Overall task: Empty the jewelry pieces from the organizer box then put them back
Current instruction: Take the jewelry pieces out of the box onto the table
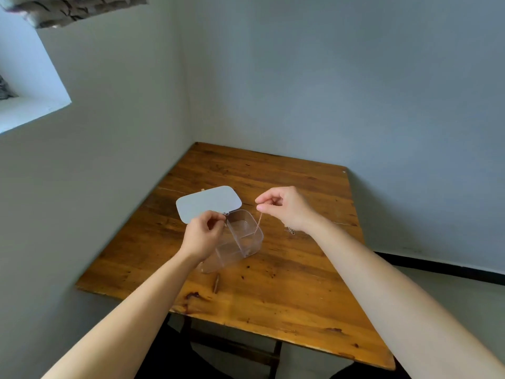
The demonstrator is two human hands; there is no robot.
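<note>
A clear plastic organizer box (247,246) with inner dividers stands on the wooden table (273,296). Its grey lid (207,202) is swung open toward the far left. My right hand (284,207) pinches a thin gold chain (258,222) above the box, and the chain hangs down into the far compartment. My left hand (203,233) is at the box's left rim with fingertips pinched together; what they hold is too small to tell. A small silver jewelry piece (290,230) lies on the table just right of the box, partly behind my right wrist.
The table sits in a corner with grey walls on the left and behind. A small brown stick-like item (216,283) lies on the wood in front of the box. A window recess (30,86) is high on the left wall.
</note>
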